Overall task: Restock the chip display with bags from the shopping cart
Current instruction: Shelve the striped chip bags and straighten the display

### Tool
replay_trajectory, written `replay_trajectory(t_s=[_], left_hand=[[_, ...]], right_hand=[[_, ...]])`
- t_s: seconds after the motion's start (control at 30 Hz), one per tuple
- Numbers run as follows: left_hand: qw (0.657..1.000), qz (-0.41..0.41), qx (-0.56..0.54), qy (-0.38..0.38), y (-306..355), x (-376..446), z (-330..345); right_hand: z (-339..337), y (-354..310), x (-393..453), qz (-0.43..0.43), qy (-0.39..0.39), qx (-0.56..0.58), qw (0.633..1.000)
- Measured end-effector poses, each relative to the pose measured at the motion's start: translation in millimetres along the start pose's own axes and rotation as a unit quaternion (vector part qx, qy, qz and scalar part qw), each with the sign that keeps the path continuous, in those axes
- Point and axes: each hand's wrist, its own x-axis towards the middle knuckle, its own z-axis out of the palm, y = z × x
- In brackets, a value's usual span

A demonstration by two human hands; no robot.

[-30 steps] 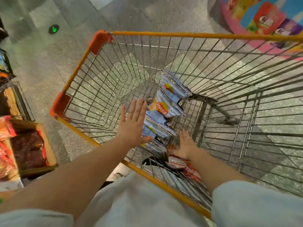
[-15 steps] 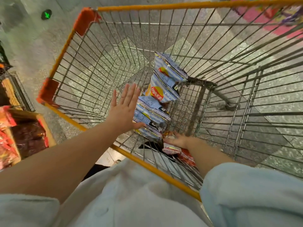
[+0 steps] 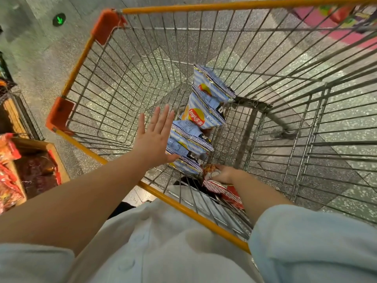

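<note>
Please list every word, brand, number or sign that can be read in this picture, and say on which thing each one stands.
"Lay's" with two Chinese characters, reading "乐事": red and yellow logo on the blue striped chip bag in the cart.
Green arrow, no words: round sign on the floor.
Small print on the other blue bags: too small to read.
Print on the red bag under the right hand: blurred.
Packs at the left edge: unreadable.

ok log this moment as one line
left hand open above blue chip bags | right hand grips red chip bag | shopping cart | nothing lifted out
</note>
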Motion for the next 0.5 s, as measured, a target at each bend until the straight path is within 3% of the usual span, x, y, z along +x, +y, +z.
replay_trajectory(t_s=[0.5], left_hand=[[0.998,0.042,0.003,-0.038,6,-1,-6]], right_hand=[[-27,-4,-32,-0.006,0.03,-0.028,0.999]])
